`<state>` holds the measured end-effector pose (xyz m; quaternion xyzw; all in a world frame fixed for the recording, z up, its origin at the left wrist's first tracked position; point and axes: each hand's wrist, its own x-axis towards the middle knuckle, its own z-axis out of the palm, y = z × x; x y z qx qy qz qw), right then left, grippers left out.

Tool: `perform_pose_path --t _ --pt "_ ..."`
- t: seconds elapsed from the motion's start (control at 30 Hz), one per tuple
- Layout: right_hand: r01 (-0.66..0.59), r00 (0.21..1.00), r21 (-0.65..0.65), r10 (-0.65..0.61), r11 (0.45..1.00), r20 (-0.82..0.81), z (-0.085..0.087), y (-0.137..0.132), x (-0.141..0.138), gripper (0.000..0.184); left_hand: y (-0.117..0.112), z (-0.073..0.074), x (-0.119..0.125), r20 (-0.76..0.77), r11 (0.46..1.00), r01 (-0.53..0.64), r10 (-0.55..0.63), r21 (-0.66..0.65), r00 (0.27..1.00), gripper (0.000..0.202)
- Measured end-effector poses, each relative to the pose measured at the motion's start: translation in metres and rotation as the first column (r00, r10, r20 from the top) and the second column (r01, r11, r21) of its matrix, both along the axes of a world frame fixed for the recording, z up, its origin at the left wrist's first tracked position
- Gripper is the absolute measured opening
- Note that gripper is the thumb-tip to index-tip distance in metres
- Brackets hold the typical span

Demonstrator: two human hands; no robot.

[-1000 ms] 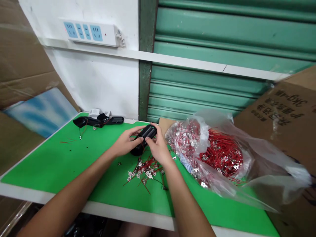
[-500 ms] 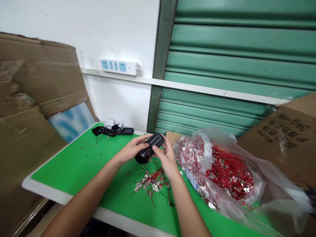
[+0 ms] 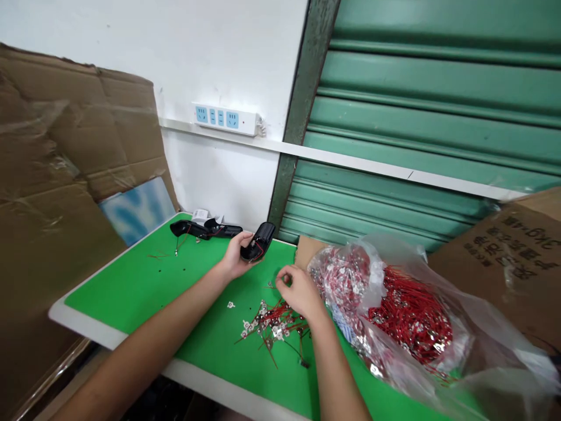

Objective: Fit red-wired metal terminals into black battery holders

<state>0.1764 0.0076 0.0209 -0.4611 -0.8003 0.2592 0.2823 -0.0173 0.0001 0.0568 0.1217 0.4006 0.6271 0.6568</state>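
My left hand [image 3: 236, 257] is wrapped round a black plastic housing [image 3: 259, 241] above the table. Its hollow inside faces me, with a thin red wire and small metal parts in it. My right hand [image 3: 298, 289] is apart from the housing, thumb and forefinger pinched together. What lies between them, if anything, is too small to make out. A small metal piece [image 3: 270, 285] shows just left of those fingertips. Below my right hand lies a loose pile of red wires with silvery metal tabs [image 3: 274, 324]. One lone tab [image 3: 231, 304] rests left of the pile.
More black housings [image 3: 205, 229] with wires lie at the back of the green table [image 3: 131, 292]. A clear plastic bag [image 3: 409, 316] full of red wires and tabs fills the right side. Cardboard [image 3: 79, 146] stands at the left; a carton [image 3: 504, 251] stands at the right.
Both hands held the housing before. My right hand has let go and moved down and right. My left hand has turned the housing so its hollow side shows.
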Motion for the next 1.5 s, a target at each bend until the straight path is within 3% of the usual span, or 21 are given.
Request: perform_pose_path --t 0.2,0.37,0.57,0.63,0.73,0.87,1.03,1.13,1.27,1.4,1.5 --pt "0.169 0.968 0.050 -0.175 0.984 0.178 0.005 0.000 0.004 0.015 0.004 -0.007 0.003 0.109 0.995 0.096 -0.093 -0.026 0.990 0.030" --pt "0.155 0.962 0.066 -0.165 0.986 0.218 0.008 0.001 0.007 0.014 -0.003 -0.009 -0.003 0.140 0.994 0.103 -0.098 -0.026 0.985 0.035" --pt "0.398 0.865 0.119 -0.415 0.910 0.282 0.013 0.007 0.017 0.019 -0.013 -0.001 0.001 0.233 0.992 0.107 -0.091 -0.059 0.968 0.038" --pt "0.369 0.873 0.114 -0.386 0.922 0.298 0.011 0.008 0.018 0.017 -0.015 0.000 0.001 0.226 0.991 0.120 -0.104 -0.058 0.969 0.040" --pt "0.230 0.917 0.127 -0.259 0.965 0.305 0.005 0.009 0.014 0.012 -0.016 0.001 0.000 0.211 0.993 0.103 -0.090 -0.051 0.973 0.040" --pt "0.161 0.915 0.199 -0.222 0.967 0.338 -0.006 0.009 0.006 0.011 -0.015 0.000 -0.001 0.189 0.995 0.095 -0.088 -0.029 0.978 0.038" --pt "0.171 0.972 0.221 -0.201 0.960 0.120 -0.011 0.012 0.003 0.017 -0.015 0.000 -0.001 0.144 0.995 0.094 -0.091 -0.016 0.985 0.040" --pt "0.197 0.980 0.165 -0.194 0.966 -0.035 -0.010 0.015 0.006 0.025 -0.015 0.001 -0.001 0.135 0.997 0.080 -0.077 -0.018 0.988 0.039" --pt "0.287 0.954 0.052 -0.281 0.957 -0.101 -0.002 0.015 0.014 0.032 -0.014 0.001 -0.003 0.148 0.997 0.079 -0.075 -0.021 0.986 0.039" --pt "0.353 0.935 -0.030 -0.352 0.935 0.043 0.011 0.013 0.025 0.028 -0.014 0.002 -0.004 0.147 0.997 0.076 -0.073 -0.017 0.986 0.040" --pt "0.293 0.943 -0.103 -0.270 0.950 0.192 0.017 0.010 0.031 0.038 -0.015 0.003 -0.004 0.133 0.997 0.075 -0.072 -0.018 0.989 0.040"
